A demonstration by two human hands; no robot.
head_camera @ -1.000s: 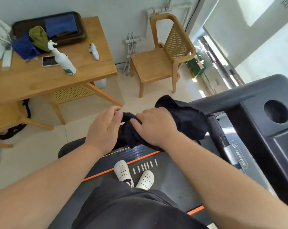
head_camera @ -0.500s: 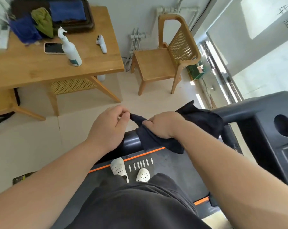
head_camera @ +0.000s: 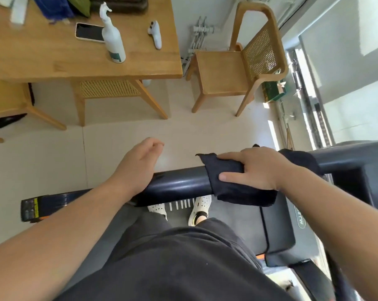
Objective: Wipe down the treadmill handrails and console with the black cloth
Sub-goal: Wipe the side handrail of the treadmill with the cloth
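Note:
The black cloth [head_camera: 231,183] is draped over the treadmill's dark left handrail [head_camera: 179,183], wrapped around the bar. My right hand [head_camera: 255,168] presses on top of it, fingers curled over the cloth and the rail. My left hand [head_camera: 142,161] hovers just left of the cloth at the free end of the handrail, fingers loosely apart, holding nothing. The rail runs right toward the console [head_camera: 357,166], only partly in view at the right edge.
I stand on the treadmill belt [head_camera: 233,216] in white shoes [head_camera: 202,206]. A wooden table [head_camera: 53,59] with a spray bottle [head_camera: 113,38], a phone [head_camera: 89,32] and folded cloths stands ahead left. A wooden chair [head_camera: 233,68] stands ahead right, near the window.
My left hand let go of the cloth's corner and drew away to the left. My right hand spread the cloth over the handrail and now grips it around the bar.

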